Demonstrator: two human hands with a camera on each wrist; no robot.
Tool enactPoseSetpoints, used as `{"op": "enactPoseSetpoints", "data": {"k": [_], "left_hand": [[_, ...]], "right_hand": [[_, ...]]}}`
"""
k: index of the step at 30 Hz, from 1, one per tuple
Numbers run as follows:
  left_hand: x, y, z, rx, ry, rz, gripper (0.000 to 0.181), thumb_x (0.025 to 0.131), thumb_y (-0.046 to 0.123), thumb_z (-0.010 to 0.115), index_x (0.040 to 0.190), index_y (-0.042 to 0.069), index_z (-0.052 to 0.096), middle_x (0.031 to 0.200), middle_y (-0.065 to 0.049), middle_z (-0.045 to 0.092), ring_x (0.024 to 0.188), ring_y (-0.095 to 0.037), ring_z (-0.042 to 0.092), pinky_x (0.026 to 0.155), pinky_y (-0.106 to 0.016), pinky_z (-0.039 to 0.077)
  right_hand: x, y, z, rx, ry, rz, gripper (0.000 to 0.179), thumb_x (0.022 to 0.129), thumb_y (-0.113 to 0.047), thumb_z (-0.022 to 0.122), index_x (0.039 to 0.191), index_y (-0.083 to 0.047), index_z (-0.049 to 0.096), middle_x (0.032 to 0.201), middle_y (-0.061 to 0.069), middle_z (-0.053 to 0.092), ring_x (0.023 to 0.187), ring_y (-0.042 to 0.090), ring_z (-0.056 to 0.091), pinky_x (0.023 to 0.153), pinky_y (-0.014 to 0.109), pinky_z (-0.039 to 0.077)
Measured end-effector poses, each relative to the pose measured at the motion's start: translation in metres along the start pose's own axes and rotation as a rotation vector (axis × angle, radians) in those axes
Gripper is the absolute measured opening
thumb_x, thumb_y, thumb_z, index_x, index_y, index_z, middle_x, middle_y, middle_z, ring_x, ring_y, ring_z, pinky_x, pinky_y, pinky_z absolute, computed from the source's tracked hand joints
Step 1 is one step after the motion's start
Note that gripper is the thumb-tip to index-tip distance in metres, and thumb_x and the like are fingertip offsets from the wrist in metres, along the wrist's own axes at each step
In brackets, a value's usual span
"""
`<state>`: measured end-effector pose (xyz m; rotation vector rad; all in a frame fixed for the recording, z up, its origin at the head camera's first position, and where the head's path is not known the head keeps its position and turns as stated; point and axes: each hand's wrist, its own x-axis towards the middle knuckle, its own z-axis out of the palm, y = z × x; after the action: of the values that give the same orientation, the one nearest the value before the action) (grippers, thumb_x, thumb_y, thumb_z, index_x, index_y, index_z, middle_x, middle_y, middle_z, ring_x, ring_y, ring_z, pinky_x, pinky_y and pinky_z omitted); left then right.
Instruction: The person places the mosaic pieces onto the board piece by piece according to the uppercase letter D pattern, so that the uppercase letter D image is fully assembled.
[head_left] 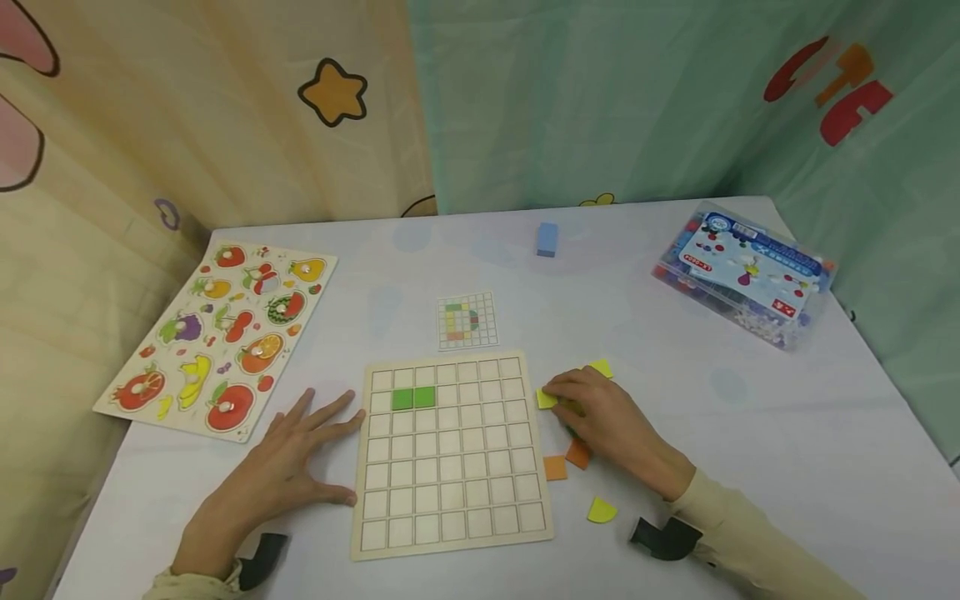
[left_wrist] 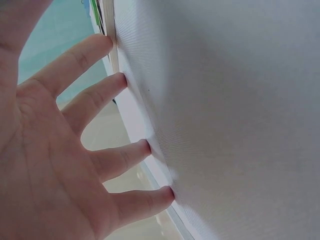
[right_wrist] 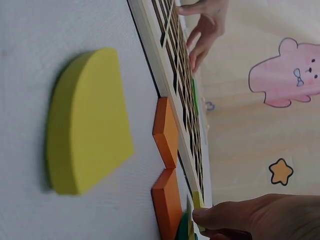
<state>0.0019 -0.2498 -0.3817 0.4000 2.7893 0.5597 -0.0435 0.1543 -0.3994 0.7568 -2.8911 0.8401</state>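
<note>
"So, where does this scene unfold?"

"At a white-covered table (head_left: pixel 750 467), where a wooden grid board (head_left: pixel 452 475) lies flat before a person in beige sleeves. Two green squares (head_left: pixel 402 399) sit side by side in its second row, toward 11 o'clock."

"And the hands?"

"Well apart. The left hand (head_left: pixel 281 467) spreads its fingers at the board's 9 o'clock side, index fingertip and thumb at the rim. The right hand (head_left: pixel 607 417), near 3 o'clock, pinches a small yellow piece (right_wrist: pixel 197 205) at the board's edge."

"What surrounds that hand?"

"Two orange pieces (head_left: pixel 555 467) at 3 o'clock, a yellow quarter-round (head_left: pixel 602 510) toward 4, and another yellow shape (head_left: pixel 602 367) beyond the knuckles at 2. Something green (right_wrist: pixel 183 226) shows by the fingers, its outline mostly hidden."

"Farther out?"

"A card (head_left: pixel 467 321) printed with a coloured grid lies just past the board at 12 o'clock. A blue block (head_left: pixel 547 239) stands at 1, a clear plastic box (head_left: pixel 750 267) at 2, a fruit puzzle (head_left: pixel 217 350) at 10. Behind the table hangs a beige-and-green curtain (head_left: pixel 502 108), an orange star (head_left: pixel 333 92) on it toward 11."
</note>
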Motion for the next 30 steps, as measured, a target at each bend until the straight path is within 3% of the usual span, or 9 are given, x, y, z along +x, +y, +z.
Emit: {"op": "enactPoseSetpoints", "data": {"k": [2,4,10,16,30], "left_hand": [[0.000,0.000,0.000,0.004,0.001,0.001,0.102,0.048,0.061,0.088,0.138,0.021,0.059,0.156,-0.007,0.037,0.144,-0.051,0.015,0.105,-0.078,0.014],[0.000,0.000,0.000,0.008,0.001,-0.001,0.102,0.048,0.061,0.088,0.138,0.021,0.059,0.156,-0.007,0.037,0.144,-0.051,0.015,0.105,-0.077,0.014],[0.000,-0.001,0.000,0.002,0.000,-0.001,0.103,0.048,0.062,0.087,0.138,0.021,0.059,0.156,-0.008,0.037,0.144,-0.052,0.014,0.104,-0.078,0.014],[0.001,-0.001,0.000,-0.005,-0.003,-0.001,0.103,0.048,0.061,0.087,0.139,0.021,0.059,0.156,-0.007,0.037,0.144,-0.051,0.014,0.104,-0.078,0.014],[0.000,-0.001,0.000,-0.005,-0.003,-0.007,0.102,0.048,0.056,0.090,0.139,0.021,0.059,0.157,-0.007,0.037,0.144,-0.050,0.013,0.106,-0.076,0.013]], "right_hand": [[0.000,0.000,-0.002,-0.010,0.024,-0.013,0.029,0.079,-0.004,0.081,0.108,-0.005,0.075,0.110,0.003,0.070,0.093,0.016,0.061,0.077,0.032,0.056],[0.000,0.000,-0.003,-0.003,0.041,-0.023,0.029,0.079,-0.004,0.081,0.107,-0.005,0.075,0.109,0.003,0.070,0.091,0.014,0.059,0.073,0.030,0.055],[0.005,-0.004,0.001,0.077,0.046,-0.039,0.026,0.080,-0.006,0.081,0.106,-0.005,0.076,0.108,0.002,0.070,0.094,0.015,0.060,0.075,0.030,0.056],[0.017,-0.012,0.013,0.127,0.076,-0.128,0.024,0.079,-0.006,0.082,0.102,-0.007,0.077,0.104,-0.001,0.070,0.091,0.012,0.059,0.072,0.024,0.053],[0.058,-0.048,0.038,0.125,-0.077,-0.174,0.017,0.087,-0.011,0.074,0.103,-0.010,0.077,0.104,-0.004,0.070,0.100,0.012,0.060,0.084,0.026,0.053]]}}
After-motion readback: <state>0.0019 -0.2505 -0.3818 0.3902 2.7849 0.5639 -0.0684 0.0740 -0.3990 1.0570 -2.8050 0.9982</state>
